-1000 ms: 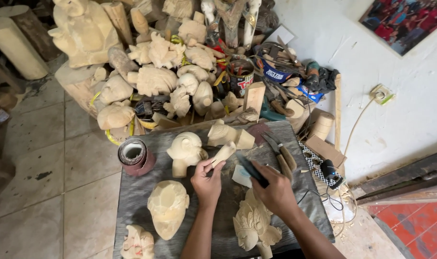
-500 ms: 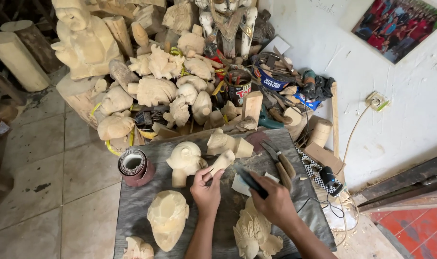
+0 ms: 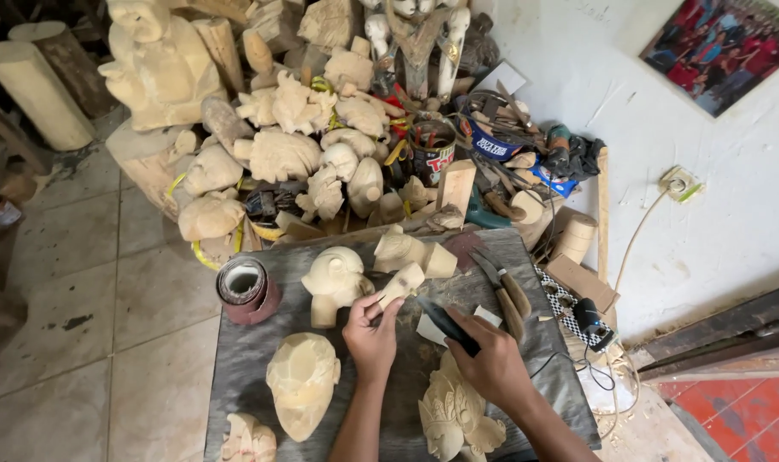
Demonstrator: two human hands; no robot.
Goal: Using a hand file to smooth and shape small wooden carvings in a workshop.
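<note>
My left hand [image 3: 371, 332] grips a small pale wood block [image 3: 401, 283] and holds it tilted above the grey-covered table [image 3: 253, 368]. My right hand [image 3: 492, 366] is closed around a dark-handled carving tool [image 3: 445, 325], whose tip points at the block. Just left of the block stands a rounded wooden carving [image 3: 334, 281]. A carved wooden mask [image 3: 454, 419] lies below my right wrist.
On the table lie an oval wooden head blank [image 3: 302, 383], a sandpaper roll [image 3: 246, 289], two knives [image 3: 502, 289] and small blocks [image 3: 411, 252]. Behind it is a heap of unfinished carvings [image 3: 278, 154], a tall figure [image 3: 154, 60], tins of tools [image 3: 432, 150] and a log [image 3: 35, 94].
The view has shifted slightly. Both hands stay at the table's middle; the left keeps the small block and the right keeps the dark tool against it.
</note>
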